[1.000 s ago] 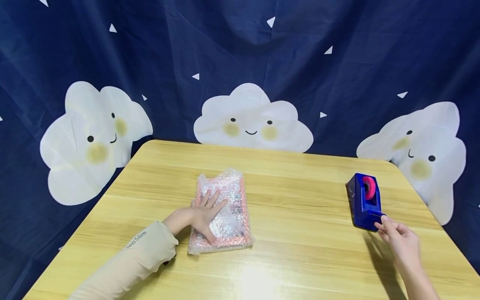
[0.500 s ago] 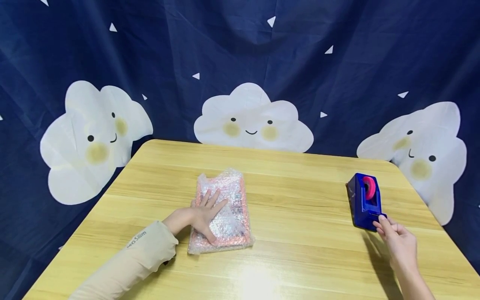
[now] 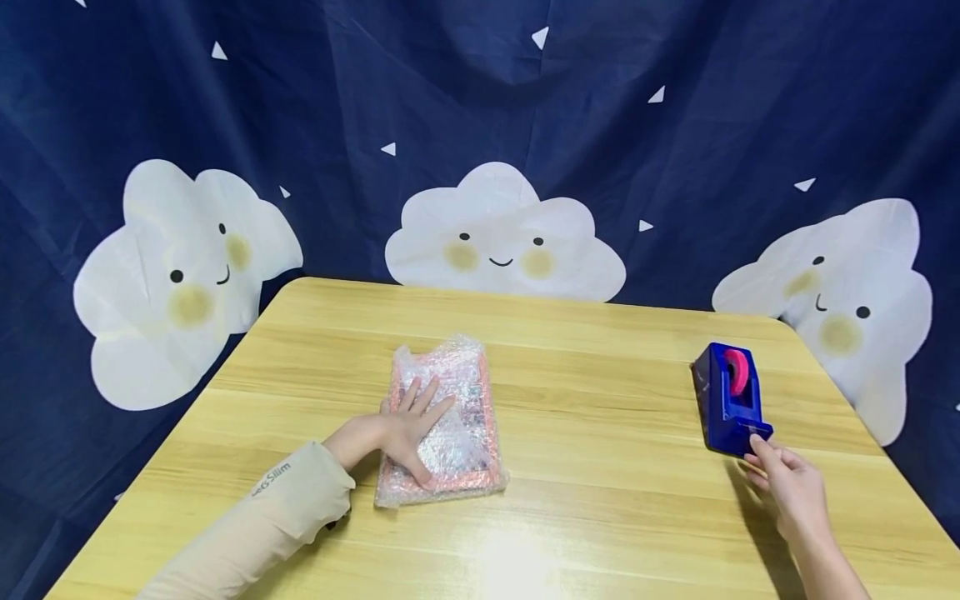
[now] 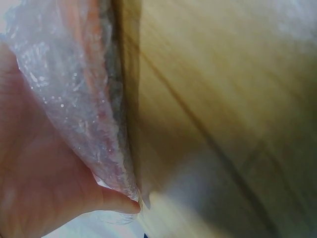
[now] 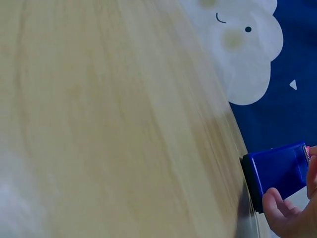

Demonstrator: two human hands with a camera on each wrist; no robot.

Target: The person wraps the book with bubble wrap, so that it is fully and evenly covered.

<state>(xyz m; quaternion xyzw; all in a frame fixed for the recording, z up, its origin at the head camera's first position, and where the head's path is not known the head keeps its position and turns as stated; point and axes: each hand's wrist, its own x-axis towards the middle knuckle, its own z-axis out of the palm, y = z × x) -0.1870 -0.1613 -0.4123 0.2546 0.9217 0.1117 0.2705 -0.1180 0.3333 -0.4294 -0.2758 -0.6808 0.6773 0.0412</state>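
Wrapped in bubble wrap, a flat rectangular package (image 3: 467,429) with pink-orange edges lies on the table left of centre. My left hand (image 3: 408,435) rests on it with spread fingers; in the left wrist view the thumb lies along the wrap (image 4: 64,94) at its edge. To the right stands a blue tape dispenser (image 3: 722,421) carrying a pink tape roll (image 3: 737,372). At its front end my right hand (image 3: 797,492) has thumb and curled fingers together, pinching the tape's end at the cutter. Only a sliver of pink tape (image 5: 307,149) shows in the right wrist view.
The wood-grain table (image 3: 600,433) has rounded far corners. Behind it hangs a dark blue curtain (image 3: 465,83) with white clouds and triangles. Bare tabletop lies between the package and the dispenser.
My right hand has shifted slightly left, and its thumb has moved from the cutter's top to just below its front edge. The left hand and package have stayed put.
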